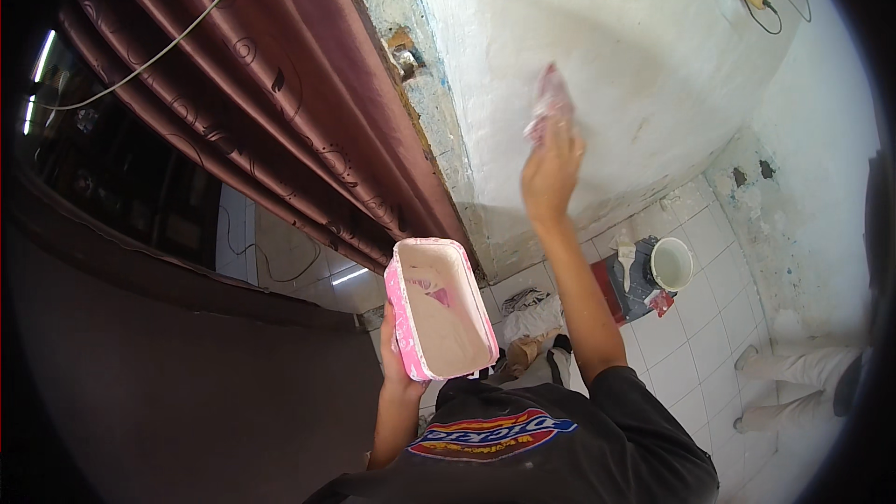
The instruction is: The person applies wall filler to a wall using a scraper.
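Right fingers (560, 138): closed on the lower end of a pink tool (553, 98), its kind too blurred to tell.
Right hand (549, 185): raised at the white wall (616, 47), arm stretched forward; whether the tool touches the wall cannot be told.
Left hand (397, 359): low, gripping the pink tub (400, 322) by its side, fingers mostly hidden.
Tub mouth: faces up, pale paste smeared inside.
Curtain (308, 84): hangs just beyond the tub, left of the wall, a cord (191, 28) crossing it.
Floor (695, 341): brush (625, 261) and bucket (674, 281) right of the forearm (588, 308); cloths (534, 319) between the arms.
Co-worker: legs (803, 369) at far right.
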Available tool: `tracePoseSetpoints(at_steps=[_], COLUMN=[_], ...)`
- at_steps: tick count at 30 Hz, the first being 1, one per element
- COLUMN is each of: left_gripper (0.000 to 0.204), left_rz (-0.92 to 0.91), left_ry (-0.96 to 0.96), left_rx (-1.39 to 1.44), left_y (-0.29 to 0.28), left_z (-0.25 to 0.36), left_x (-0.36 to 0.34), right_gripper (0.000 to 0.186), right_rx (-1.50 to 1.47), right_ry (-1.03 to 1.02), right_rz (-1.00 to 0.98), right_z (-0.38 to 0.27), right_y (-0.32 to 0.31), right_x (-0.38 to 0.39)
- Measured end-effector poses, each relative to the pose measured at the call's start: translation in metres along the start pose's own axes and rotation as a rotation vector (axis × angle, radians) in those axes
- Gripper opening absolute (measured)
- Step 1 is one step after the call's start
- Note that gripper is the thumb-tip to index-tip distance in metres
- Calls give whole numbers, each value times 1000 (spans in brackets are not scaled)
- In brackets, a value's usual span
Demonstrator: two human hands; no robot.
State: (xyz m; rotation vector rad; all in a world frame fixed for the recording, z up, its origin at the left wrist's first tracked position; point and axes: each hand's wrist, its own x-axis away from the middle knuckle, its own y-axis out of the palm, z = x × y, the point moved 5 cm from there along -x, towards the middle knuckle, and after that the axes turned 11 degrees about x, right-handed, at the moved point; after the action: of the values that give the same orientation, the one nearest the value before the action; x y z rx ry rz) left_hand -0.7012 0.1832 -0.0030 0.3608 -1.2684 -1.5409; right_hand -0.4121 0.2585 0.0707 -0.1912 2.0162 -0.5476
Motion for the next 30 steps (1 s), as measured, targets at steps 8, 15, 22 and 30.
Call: tracePoseSetpoints(at_steps=[8, 15, 22, 30], left_gripper=[52, 53, 56, 56], left_rz=[-70, -72, -35, -56], left_ry=[-19, -29, -31, -78], left_rx=[11, 11, 17, 47], left_y=[-7, -1, -3, 0], left_z=[-2, -17, -25, -34], left_x=[-8, -5, -1, 2], right_gripper=[50, 40, 34, 38], right_rx=[-206, 148, 74, 131], right_ry=[-223, -534, -592, -573], right_rz=[-249, 0, -121, -5], right_z=[15, 49, 74, 23], right_y=[-24, 8, -2, -11], right_x=[13, -4, 36, -19])
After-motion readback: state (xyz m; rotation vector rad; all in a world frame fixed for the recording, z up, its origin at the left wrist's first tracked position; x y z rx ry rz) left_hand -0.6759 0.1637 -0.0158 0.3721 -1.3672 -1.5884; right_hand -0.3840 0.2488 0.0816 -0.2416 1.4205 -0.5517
